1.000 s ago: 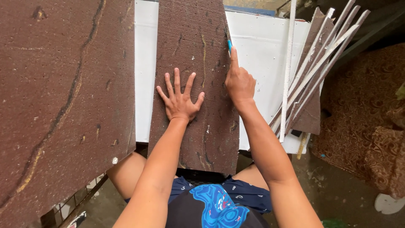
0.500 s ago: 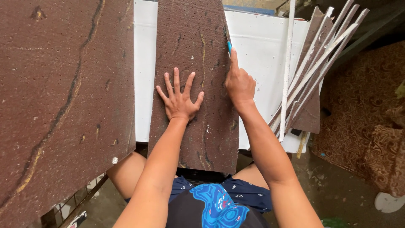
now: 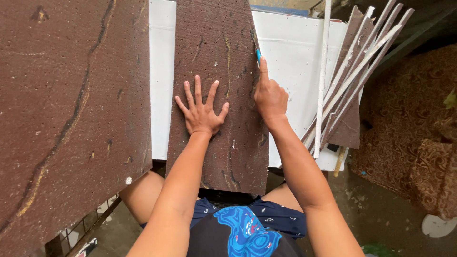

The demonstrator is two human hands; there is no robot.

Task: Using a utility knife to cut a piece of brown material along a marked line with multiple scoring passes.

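A long brown board (image 3: 216, 71) lies on the white table (image 3: 295, 52), with its long axis running straight away from the person; its near end overhangs the table edge above the lap. The left hand (image 3: 202, 112) lies flat on the board, fingers spread, palm down, holding nothing and only pressing. It sits about midway along the board and somewhat left of the centre line.

The right hand (image 3: 270, 95) is at the board's right long edge, its grip closed on a small blue-tipped tool (image 3: 258, 54), index finger stretched along it. The tip touches the board right at that edge, just beyond the hand, pointing away from the body. So the edge runs forward from the grip, parallel to the forearm, and the right hand is the nearer one to it; the left hand is apart from the edge, across most of the board's width.

To the right of the edge there is bare white table, open as far as a thin white strip (image 3: 323, 71) that lies nearly parallel to the board. Past it a bundle of narrow strips (image 3: 357, 81) leans slantwise. On the left, a much larger brown slab (image 3: 66, 119) lies beside the board with a band of white table showing between them. Ahead of the tool the edge runs clear to the top of the view.
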